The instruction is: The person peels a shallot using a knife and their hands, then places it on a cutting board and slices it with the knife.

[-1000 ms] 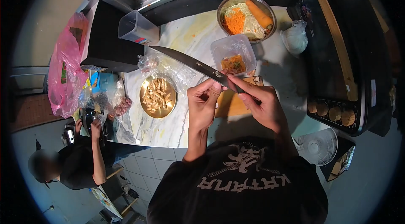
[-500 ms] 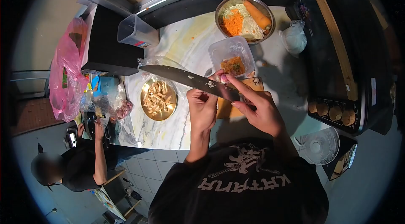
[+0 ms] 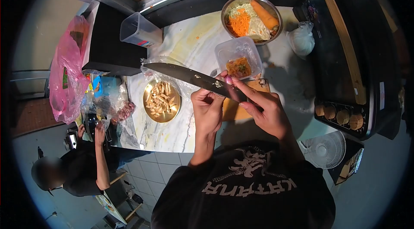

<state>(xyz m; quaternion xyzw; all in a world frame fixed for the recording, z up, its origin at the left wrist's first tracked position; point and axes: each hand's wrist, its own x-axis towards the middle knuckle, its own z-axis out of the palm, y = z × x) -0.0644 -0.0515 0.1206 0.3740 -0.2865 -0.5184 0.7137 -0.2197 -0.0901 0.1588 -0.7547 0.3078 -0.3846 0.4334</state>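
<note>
One shallot point(image 3: 228, 80) sits pinched in the left hand point(image 3: 208, 109), beside the right hand point(image 3: 271, 114) gripping a kitchen knife point(image 3: 183, 75); short strokes seem safest.

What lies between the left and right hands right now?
The head view shows a long dark metal knife and a small round purple bulb between the left hand and the right hand.
</note>
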